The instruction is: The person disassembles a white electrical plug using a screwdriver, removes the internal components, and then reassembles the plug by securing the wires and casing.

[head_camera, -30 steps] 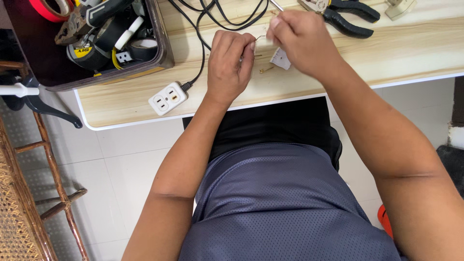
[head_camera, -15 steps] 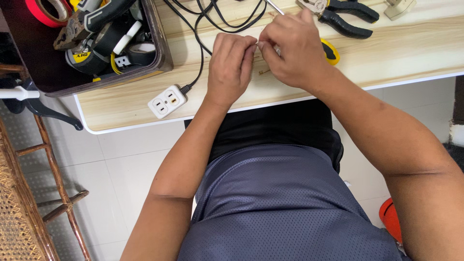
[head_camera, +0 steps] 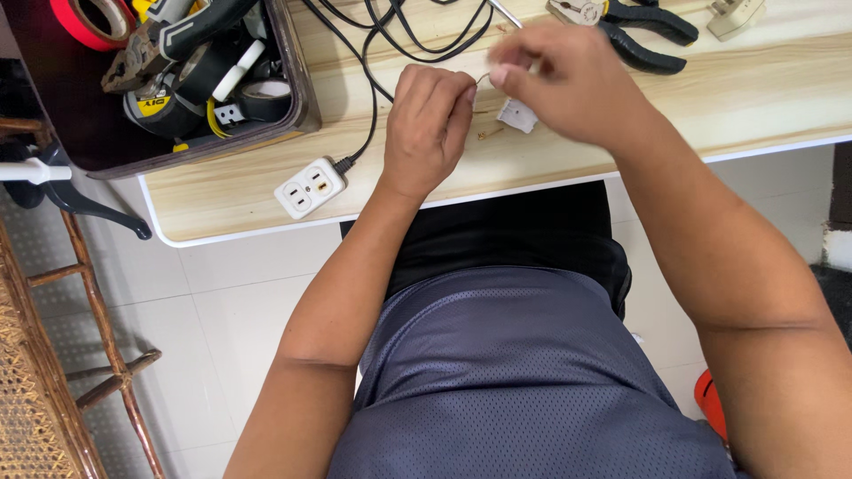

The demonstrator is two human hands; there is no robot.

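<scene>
The left hand (head_camera: 428,129) is held curled over the pale wooden surface (head_camera: 781,98), its grip narrowed to a pinch on a thin wire end (head_camera: 480,80); the right hand (head_camera: 568,84) is raised just beside it, motion-blurred, fingertips (head_camera: 501,75) drawn together near the same wire, though whether anything is actually clamped cannot be told. A small white plastic plug part (head_camera: 516,115) is seen lying on the surface below the right hand, between the two hands, with a small brass piece (head_camera: 488,134) just beside it. A white two-socket extension block (head_camera: 310,187) is placed near the front edge, left of the left hand, its black cable (head_camera: 371,98) trailing back. Black-handled pliers (head_camera: 635,27) are laid behind the right hand; a dark brown tray of tape rolls and tools (head_camera: 297,98) is set at the far left.
</scene>
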